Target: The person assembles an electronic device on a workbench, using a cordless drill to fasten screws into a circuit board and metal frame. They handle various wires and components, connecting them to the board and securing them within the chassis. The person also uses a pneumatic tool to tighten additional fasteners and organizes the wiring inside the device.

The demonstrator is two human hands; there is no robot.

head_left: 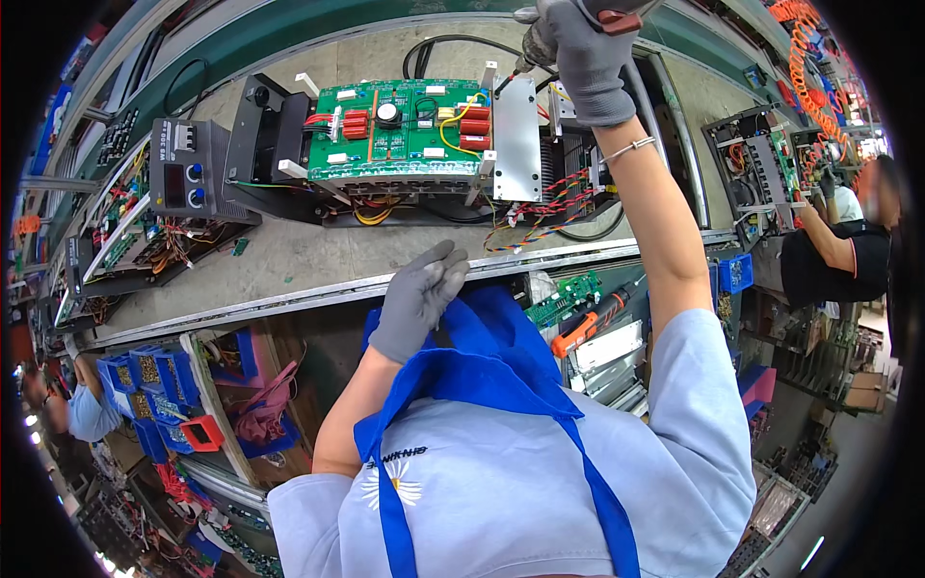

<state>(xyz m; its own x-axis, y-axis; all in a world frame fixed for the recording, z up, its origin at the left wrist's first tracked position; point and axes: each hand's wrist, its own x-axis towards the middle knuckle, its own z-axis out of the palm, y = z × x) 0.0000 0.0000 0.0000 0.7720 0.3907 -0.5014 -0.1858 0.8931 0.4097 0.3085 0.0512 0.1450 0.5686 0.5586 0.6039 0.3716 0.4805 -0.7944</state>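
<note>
In a grey glove, my right hand [590, 67] is wrapped round a power screwdriver [538, 46] at the top of the view. The driver's thin bit slants down to the upper left corner of a silver metal plate [518, 144]. Beside that plate lies a green circuit board [352, 159] with red and white components, mounted on a black chassis. My gloved left hand [421, 299] hovers near the bench's front edge, below the chassis. Its fingers are curled together, and what they may hold is hidden.
Twisted coloured wires [549, 217] trail off the chassis's right end. A grey control unit with blue knobs [183, 183] stands at left. Near my body lie an orange-and-black screwdriver [593, 323] and blue parts bins [145, 376]. Another person [838, 250] works at far right.
</note>
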